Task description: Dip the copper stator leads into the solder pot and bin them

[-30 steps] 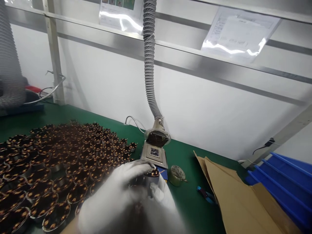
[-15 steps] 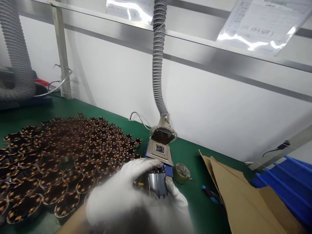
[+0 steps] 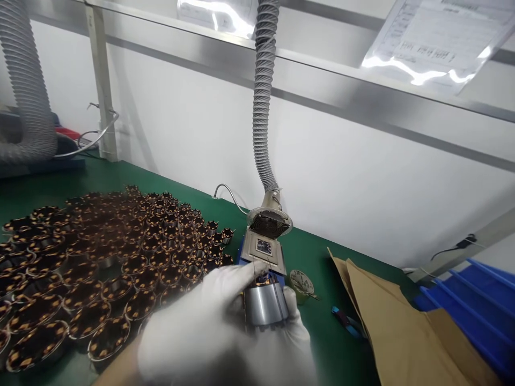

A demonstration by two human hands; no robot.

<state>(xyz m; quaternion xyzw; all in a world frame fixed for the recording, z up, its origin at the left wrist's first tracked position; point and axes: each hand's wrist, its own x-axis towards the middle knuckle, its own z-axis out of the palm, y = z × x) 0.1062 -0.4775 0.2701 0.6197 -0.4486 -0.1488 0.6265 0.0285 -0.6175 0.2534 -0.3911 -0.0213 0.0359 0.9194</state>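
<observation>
A wound motor stator (image 3: 265, 305), with a smooth grey metal ring and copper windings at its top, is held between both hands in front of the solder pot (image 3: 263, 247). My left hand (image 3: 205, 316), in a white glove, is closed on its left side, fingers reaching over the upper edge near thin wire ends. White-gloved too, my right hand (image 3: 296, 332) grips the stator from the right and below; part of it is blurred and hidden. The pot's square opening lies just beyond the stator.
Many similar stators (image 3: 147, 279) cover the green table (image 3: 161, 179) on the left. A fume hood with a grey hose (image 3: 263, 107) hangs over the pot. To the right are a round tin (image 3: 301, 283), a blue-handled tool (image 3: 346, 321), brown cardboard (image 3: 402, 321) and blue trays (image 3: 475, 300).
The stator has turned in my hands, and more of its smooth outer side faces me. It sits slightly farther right, with thin wires now showing above it.
</observation>
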